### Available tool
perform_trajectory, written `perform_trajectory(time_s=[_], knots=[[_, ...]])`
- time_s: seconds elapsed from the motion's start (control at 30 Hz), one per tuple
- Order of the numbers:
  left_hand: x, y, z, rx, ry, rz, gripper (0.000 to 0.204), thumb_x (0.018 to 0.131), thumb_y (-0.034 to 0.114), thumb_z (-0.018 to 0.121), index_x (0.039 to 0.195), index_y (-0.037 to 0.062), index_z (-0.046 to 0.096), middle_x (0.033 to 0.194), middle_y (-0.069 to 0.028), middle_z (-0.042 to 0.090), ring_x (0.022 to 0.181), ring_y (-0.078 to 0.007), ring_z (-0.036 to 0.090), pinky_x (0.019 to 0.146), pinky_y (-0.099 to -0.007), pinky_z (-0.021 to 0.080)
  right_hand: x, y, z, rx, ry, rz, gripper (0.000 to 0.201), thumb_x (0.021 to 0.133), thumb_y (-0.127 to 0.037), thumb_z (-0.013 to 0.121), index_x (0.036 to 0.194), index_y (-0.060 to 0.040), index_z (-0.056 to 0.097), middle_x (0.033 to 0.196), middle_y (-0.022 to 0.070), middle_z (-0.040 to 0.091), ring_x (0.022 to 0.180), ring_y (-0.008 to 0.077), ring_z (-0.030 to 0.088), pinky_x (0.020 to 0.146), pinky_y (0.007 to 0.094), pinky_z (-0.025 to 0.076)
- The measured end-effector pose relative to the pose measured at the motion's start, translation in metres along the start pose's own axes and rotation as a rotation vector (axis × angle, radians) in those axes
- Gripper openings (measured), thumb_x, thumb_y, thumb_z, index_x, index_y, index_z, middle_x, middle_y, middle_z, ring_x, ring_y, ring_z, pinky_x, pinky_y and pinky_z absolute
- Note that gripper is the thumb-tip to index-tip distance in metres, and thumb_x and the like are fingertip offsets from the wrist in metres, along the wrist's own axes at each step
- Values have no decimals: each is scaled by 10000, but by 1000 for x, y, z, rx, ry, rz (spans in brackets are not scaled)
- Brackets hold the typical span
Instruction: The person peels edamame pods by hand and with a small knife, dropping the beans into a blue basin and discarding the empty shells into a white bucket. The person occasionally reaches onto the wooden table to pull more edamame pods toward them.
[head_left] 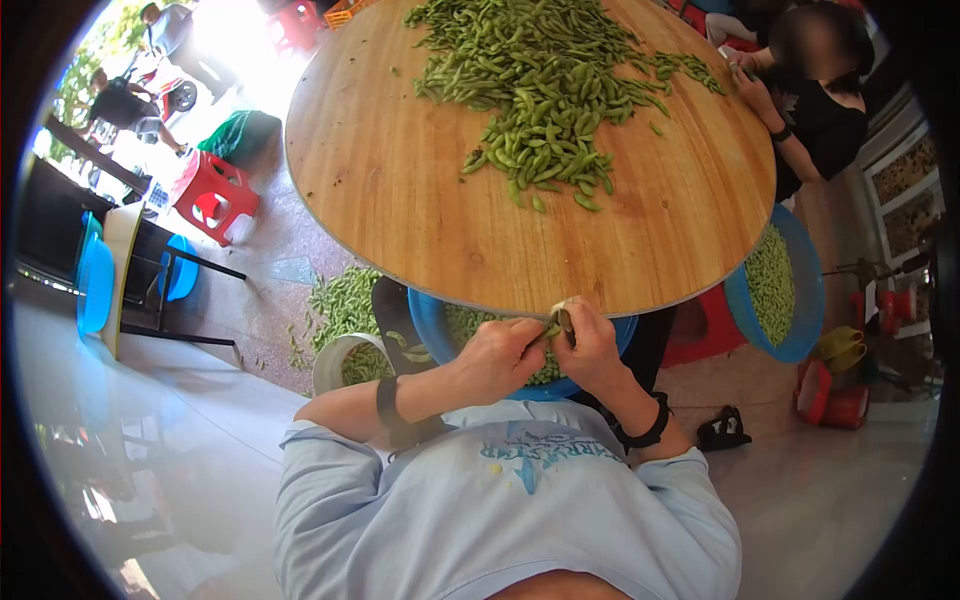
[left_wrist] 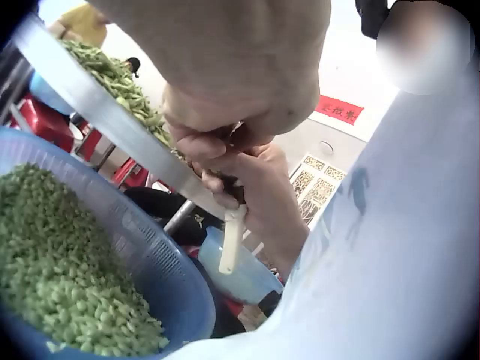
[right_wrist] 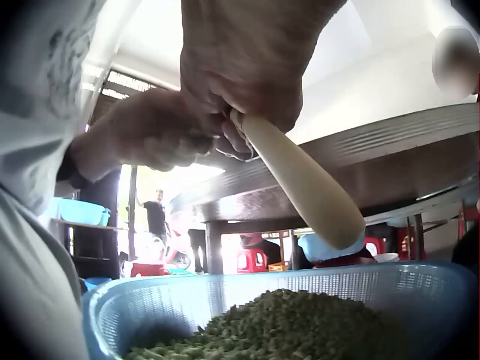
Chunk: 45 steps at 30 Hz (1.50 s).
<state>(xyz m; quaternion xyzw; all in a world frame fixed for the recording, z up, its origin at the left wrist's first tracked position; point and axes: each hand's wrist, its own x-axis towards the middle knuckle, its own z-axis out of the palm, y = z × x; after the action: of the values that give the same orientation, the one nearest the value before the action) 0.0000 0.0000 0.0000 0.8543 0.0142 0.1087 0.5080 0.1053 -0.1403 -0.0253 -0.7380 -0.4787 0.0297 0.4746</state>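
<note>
At the near edge of the round wooden table (head_left: 400, 230), my two hands meet. My left hand (head_left: 497, 352) pinches a green soybean pod (head_left: 553, 331) between thumb and fingers. A small tool with a cream handle (right_wrist: 307, 181) is gripped in my right hand (head_left: 590, 352). In the right wrist view the handle sticks out below the fist; the tool's working end is mostly hidden by fingers. Directly under both hands stands a blue basket (right_wrist: 180, 283) heaped with shelled green beans (left_wrist: 71, 270). A big pile of unshelled pods (head_left: 540, 110) covers the table's far middle.
A second blue basket (head_left: 812, 300) of shelled beans stands at right. Empty pods (head_left: 345, 300) litter the floor beside a white bucket (head_left: 328, 368) at left. A red stool (head_left: 215, 195) stands behind. Another person (head_left: 825, 110) sits at the table's right side.
</note>
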Motion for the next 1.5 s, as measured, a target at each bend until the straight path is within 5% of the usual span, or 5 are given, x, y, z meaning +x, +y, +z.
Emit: perform_trajectory(time_s=[0.43,0.83,1.07,1.3,1.5], knots=[[-4,-41,27,-119,3,-293,107,742,13,526,813,-27,594,754,-269,590,758,-415,599,628,-414,456,-12,-5,12,-55,-207,-101,274,680,41,623,909,12,475,867,185,502,749,385,565,614,428,480],[-19,-24,-5,-220,-42,17,349,763,36,622,1084,-8,489,798,-185,620,775,-377,625,678,-403,499,-10,-13,6,100,-103,92,205,728,64,593,913,7,525,737,164,538,627,308,565,560,359,454],[-50,-19,-113,801,-407,-240,137,844,120,568,959,46,579,808,-120,611,780,-347,591,655,-415,481,-1,-5,-5,121,-146,-122,197,705,40,668,871,-5,571,794,111,595,709,247,571,623,309,467],[73,-8,-122,427,134,138,166,867,158,564,900,-3,591,778,-199,579,740,-390,570,656,-424,467,-1,-5,-7,105,-188,-227,248,688,5,675,910,5,564,982,152,591,851,317,583,685,368,493],[182,-61,-98,576,141,-52,291,797,247,649,874,-27,588,804,-217,612,803,-397,584,702,-472,450,-9,-3,-24,226,-185,66,235,787,-22,663,998,25,569,782,141,572,620,214,547,575,303,456]])
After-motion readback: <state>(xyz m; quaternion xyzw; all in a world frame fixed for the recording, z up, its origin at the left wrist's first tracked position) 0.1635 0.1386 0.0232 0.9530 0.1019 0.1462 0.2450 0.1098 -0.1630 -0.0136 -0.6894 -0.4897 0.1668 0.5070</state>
